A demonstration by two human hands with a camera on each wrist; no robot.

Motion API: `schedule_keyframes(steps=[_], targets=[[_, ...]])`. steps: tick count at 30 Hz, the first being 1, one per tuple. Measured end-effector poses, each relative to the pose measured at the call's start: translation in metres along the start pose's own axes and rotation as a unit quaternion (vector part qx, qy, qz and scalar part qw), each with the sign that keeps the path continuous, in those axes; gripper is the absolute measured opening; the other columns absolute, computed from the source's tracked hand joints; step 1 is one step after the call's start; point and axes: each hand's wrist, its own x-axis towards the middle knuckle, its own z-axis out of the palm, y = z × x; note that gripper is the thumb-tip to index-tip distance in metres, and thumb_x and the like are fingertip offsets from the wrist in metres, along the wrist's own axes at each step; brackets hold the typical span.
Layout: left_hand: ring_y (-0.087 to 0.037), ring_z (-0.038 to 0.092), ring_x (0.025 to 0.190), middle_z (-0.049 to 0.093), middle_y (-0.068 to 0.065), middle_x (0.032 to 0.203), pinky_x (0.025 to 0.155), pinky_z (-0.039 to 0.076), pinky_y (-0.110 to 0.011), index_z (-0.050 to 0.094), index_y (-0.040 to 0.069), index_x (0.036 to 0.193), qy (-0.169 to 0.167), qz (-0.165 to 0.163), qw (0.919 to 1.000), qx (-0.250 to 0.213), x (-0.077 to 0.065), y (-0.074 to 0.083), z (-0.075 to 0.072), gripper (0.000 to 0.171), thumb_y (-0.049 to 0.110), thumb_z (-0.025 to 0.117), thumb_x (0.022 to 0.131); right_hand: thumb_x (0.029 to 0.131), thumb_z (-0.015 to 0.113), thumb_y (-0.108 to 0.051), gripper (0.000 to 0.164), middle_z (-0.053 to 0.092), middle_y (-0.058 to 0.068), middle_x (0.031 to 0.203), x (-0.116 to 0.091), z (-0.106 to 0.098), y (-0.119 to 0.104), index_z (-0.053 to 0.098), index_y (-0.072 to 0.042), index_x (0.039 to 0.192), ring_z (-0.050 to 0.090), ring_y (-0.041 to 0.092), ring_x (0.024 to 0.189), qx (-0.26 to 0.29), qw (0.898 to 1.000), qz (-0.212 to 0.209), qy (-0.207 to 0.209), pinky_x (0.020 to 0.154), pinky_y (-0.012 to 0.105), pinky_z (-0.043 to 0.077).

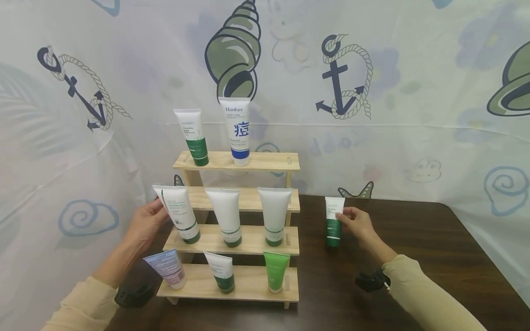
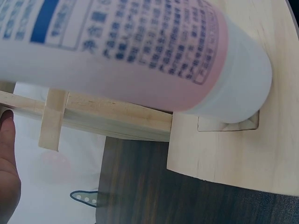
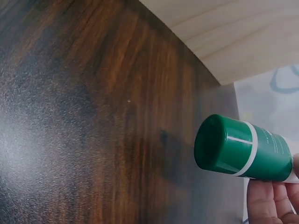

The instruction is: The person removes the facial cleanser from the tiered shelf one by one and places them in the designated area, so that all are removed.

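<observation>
In the head view my right hand [image 1: 359, 225] pinches a white-and-green squeeze tube [image 1: 333, 222], cap down, right of a stepped wooden display stand [image 1: 248, 296]. Its green cap [image 3: 224, 142] points away from the fingers [image 3: 264, 200] in the right wrist view. My left hand [image 1: 146, 225] reaches to the stand's left side, its fingertips partly hidden behind a white tube [image 1: 177, 211]; I cannot tell whether they grip anything. One digit [image 2: 7, 144] of it lies against a wooden edge in the left wrist view. Nearby stands a pink-and-blue tube [image 1: 167, 269].
The top tier holds a white-and-green tube [image 1: 192, 138] and a blue-and-white tube [image 1: 238, 131]. Two more white tubes [image 1: 225, 216] stand in the row with the left one. On the lowest tier are a small white-green tube [image 1: 221, 271] and a green tube [image 1: 275, 270]. A printed cloth [image 1: 290, 92] hangs behind the dark table [image 1: 414, 239].
</observation>
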Motion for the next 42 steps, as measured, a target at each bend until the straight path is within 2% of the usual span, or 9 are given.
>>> schedule_keyframes(steps=[4, 7, 11, 20, 24, 30, 34, 38, 42], targets=[[-0.025, 0.036, 0.136, 0.055, 0.033, 0.106, 0.105, 0.039, -0.032, 0.037, -0.002, 0.140, -0.002, -0.002, 1.0000, 0.004, 0.001, -0.001, 0.000, 0.064, 0.036, 0.057, 0.093, 0.092, 0.059, -0.012, 0.041, 0.059, 0.012, 0.093, -0.001, 0.002, 0.006, 0.048, 0.015, 0.120, 0.061, 0.009, 0.072, -0.004, 1.000, 0.014, -0.014, 0.073, 0.036, 0.059], [-0.022, 0.038, 0.135, 0.055, 0.033, 0.105, 0.105, 0.040, -0.030, 0.037, -0.001, 0.140, -0.003, -0.001, 1.0000, 0.002, 0.001, -0.001, 0.000, 0.064, 0.037, 0.057, 0.093, 0.092, 0.059, -0.011, 0.042, 0.059, 0.016, 0.095, -0.002, 0.003, 0.008, 0.047, 0.016, 0.121, 0.062, 0.011, 0.074, 0.000, 0.999, 0.026, -0.021, 0.075, 0.039, 0.058], [-0.020, 0.038, 0.134, 0.055, 0.034, 0.104, 0.104, 0.040, -0.028, 0.038, -0.001, 0.140, -0.004, 0.002, 1.0000, 0.003, 0.000, -0.001, -0.001, 0.064, 0.038, 0.057, 0.093, 0.092, 0.059, -0.011, 0.042, 0.058, 0.017, 0.096, -0.002, 0.004, 0.011, 0.046, 0.016, 0.122, 0.063, 0.012, 0.073, 0.004, 0.999, 0.043, -0.024, 0.073, 0.037, 0.059], [-0.027, 0.032, 0.137, 0.055, 0.033, 0.107, 0.107, 0.037, -0.034, 0.036, -0.003, 0.140, -0.010, 0.000, 0.9999, -0.002, 0.000, 0.000, -0.001, 0.064, 0.035, 0.057, 0.094, 0.092, 0.058, -0.011, 0.041, 0.061, 0.021, 0.094, 0.002, 0.005, 0.019, 0.046, 0.018, 0.119, 0.063, 0.013, 0.068, 0.001, 0.998, 0.060, -0.026, 0.070, 0.038, 0.059], [-0.028, 0.031, 0.138, 0.056, 0.034, 0.104, 0.107, 0.037, -0.033, 0.039, 0.000, 0.140, -0.010, -0.003, 0.9999, -0.008, 0.000, 0.001, -0.002, 0.061, 0.035, 0.058, 0.093, 0.092, 0.058, -0.010, 0.041, 0.062, 0.020, 0.090, 0.004, 0.005, 0.022, 0.046, 0.019, 0.118, 0.063, 0.013, 0.066, 0.004, 0.998, 0.060, -0.027, 0.068, 0.038, 0.059], [-0.013, 0.039, 0.134, 0.057, 0.034, 0.104, 0.096, 0.044, -0.014, 0.048, 0.011, 0.137, -0.010, 0.010, 0.9996, -0.026, -0.002, 0.001, -0.001, 0.052, 0.033, 0.060, 0.092, 0.091, 0.060, -0.010, 0.038, 0.062, 0.015, 0.085, 0.007, 0.007, 0.027, 0.049, 0.019, 0.114, 0.062, 0.012, 0.065, -0.001, 0.997, 0.069, -0.020, 0.066, 0.037, 0.059], [0.002, 0.046, 0.121, 0.058, 0.033, 0.102, 0.091, 0.045, -0.010, 0.056, 0.021, 0.129, -0.010, 0.017, 0.9990, -0.040, -0.002, 0.000, -0.001, 0.040, 0.032, 0.061, 0.091, 0.091, 0.060, -0.011, 0.037, 0.062, 0.016, 0.085, 0.009, 0.008, 0.030, 0.051, 0.018, 0.111, 0.062, 0.011, 0.065, -0.014, 0.998, 0.068, -0.015, 0.065, 0.036, 0.059], [0.006, 0.048, 0.114, 0.059, 0.032, 0.100, 0.089, 0.045, -0.009, 0.057, 0.020, 0.127, -0.008, 0.018, 0.9989, -0.044, -0.002, -0.001, -0.001, 0.039, 0.032, 0.062, 0.091, 0.091, 0.060, -0.011, 0.036, 0.061, 0.018, 0.087, 0.011, 0.009, 0.033, 0.051, 0.018, 0.111, 0.062, 0.012, 0.064, -0.024, 0.998, 0.065, -0.010, 0.063, 0.035, 0.059], [0.003, 0.046, 0.119, 0.058, 0.033, 0.101, 0.089, 0.045, -0.009, 0.053, 0.015, 0.133, -0.008, 0.014, 0.9992, -0.037, -0.002, -0.001, -0.001, 0.047, 0.034, 0.061, 0.091, 0.091, 0.059, -0.012, 0.038, 0.060, 0.019, 0.088, 0.010, 0.009, 0.032, 0.051, 0.019, 0.112, 0.062, 0.012, 0.064, -0.034, 0.997, 0.065, -0.013, 0.063, 0.035, 0.059]])
